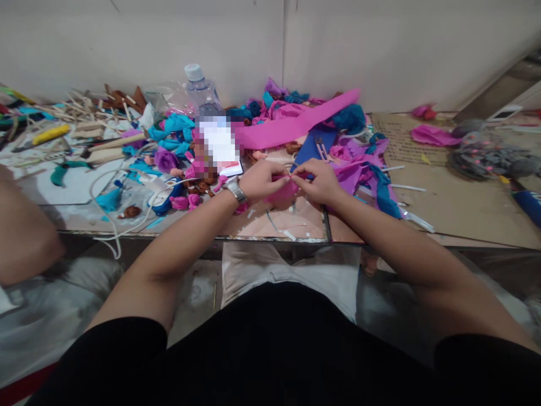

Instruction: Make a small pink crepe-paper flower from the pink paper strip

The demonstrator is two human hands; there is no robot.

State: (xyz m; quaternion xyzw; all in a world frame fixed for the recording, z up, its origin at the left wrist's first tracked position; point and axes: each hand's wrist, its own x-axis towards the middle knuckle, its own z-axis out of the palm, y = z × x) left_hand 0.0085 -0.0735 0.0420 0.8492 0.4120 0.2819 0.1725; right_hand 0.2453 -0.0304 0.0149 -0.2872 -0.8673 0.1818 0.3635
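Note:
A piece of pink crepe paper [282, 192] is pinched between my two hands above the table's front part. My left hand [262, 179], with a metal watch [235, 190] on its wrist, has its thumb and fingers closed on the paper's upper edge. My right hand [318, 180] grips the same edge from the other side, its fingertips almost meeting the left ones. Part of the paper hangs below the fingers. Just behind the hands lie a long pink paper strip [274, 134] and a phone [220, 146] with a lit, blurred screen.
A clear bottle [203, 93] stands at the back. Twisted paper pieces in blue, purple and pink [169, 160] crowd the left, beside wooden sticks [88, 113] and a white cable [114, 220]. Cardboard [406, 152] covers the right side. Another person's arm [25, 231] is at far left.

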